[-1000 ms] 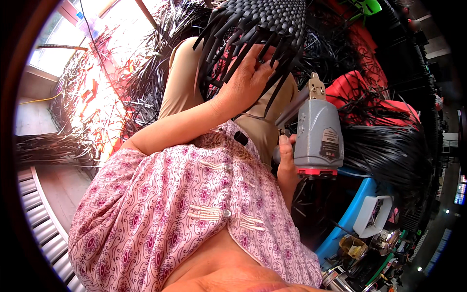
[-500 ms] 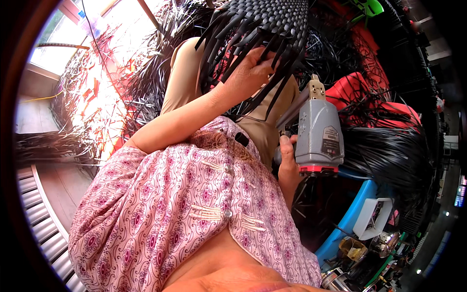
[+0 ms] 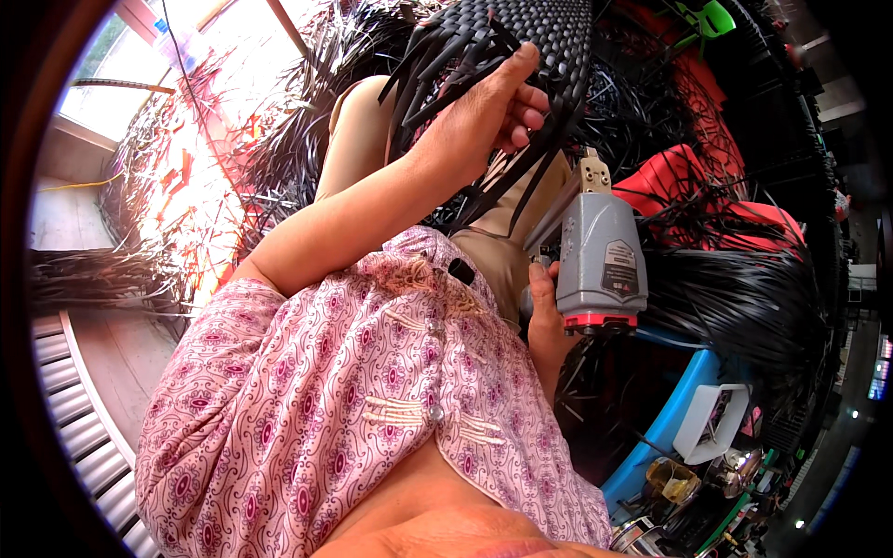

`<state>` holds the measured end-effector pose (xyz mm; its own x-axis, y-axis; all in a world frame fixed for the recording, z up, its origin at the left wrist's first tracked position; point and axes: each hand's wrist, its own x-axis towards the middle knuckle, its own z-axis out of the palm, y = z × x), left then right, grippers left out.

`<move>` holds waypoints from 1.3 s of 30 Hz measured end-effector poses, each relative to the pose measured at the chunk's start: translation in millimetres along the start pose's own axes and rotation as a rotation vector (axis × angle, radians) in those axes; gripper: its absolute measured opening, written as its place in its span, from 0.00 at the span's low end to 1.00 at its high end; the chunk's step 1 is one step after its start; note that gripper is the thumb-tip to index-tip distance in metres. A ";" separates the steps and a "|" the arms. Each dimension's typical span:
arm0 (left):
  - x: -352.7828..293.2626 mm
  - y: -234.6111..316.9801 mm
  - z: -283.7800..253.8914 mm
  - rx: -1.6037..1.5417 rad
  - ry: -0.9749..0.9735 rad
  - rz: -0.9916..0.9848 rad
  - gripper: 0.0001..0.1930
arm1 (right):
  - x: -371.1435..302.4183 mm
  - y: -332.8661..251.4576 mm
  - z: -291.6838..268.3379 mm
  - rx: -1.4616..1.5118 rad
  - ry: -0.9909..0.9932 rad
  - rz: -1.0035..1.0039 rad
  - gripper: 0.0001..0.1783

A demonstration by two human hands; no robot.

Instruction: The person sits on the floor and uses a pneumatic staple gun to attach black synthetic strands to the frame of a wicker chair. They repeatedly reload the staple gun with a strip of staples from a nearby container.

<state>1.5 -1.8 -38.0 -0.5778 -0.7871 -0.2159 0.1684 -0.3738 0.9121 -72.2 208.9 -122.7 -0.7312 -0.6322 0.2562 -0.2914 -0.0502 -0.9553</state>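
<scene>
Past the patterned shirt (image 3: 288, 409), the right hand (image 3: 549, 312) grasps a grey power tool (image 3: 603, 251) — its body hides most of the fingers. Farther out, the left hand (image 3: 498, 112) is loosely curled among dangling strip ends (image 3: 565, 104); whether it pinches one, I cannot tell. The black woven piece (image 3: 549, 28) lies just beyond, its strips overhanging the tan trousers (image 3: 365, 116). Rightward: a blue bin (image 3: 662, 423), bundled black strips (image 3: 739, 293), red material (image 3: 662, 175) — then a green plastic piece (image 3: 714, 20).

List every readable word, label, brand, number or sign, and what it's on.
None readable.
Label on the grey tool in the right hand: print too small and blurred to read.
Bright patch near the right rim: too blurred to tell whether it bears text.
</scene>
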 end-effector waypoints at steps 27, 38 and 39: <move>14.8 -42.9 -11.0 0.355 0.154 0.398 0.13 | 4.9 2.3 -3.8 -0.283 -0.097 -0.048 0.18; 1.6 -28.2 -9.4 0.286 0.133 0.366 0.12 | 3.2 6.8 11.9 -0.306 -0.124 -0.094 0.18; 3.8 -30.1 -12.3 0.382 0.153 0.434 0.11 | 3.3 6.8 13.2 -0.311 -0.124 -0.099 0.18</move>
<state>4.0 0.5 -70.6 -0.3943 -0.9007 0.1823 0.0478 0.1780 0.9829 -68.4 196.2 -130.3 -0.6151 -0.7261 0.3073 -0.5451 0.1100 -0.8312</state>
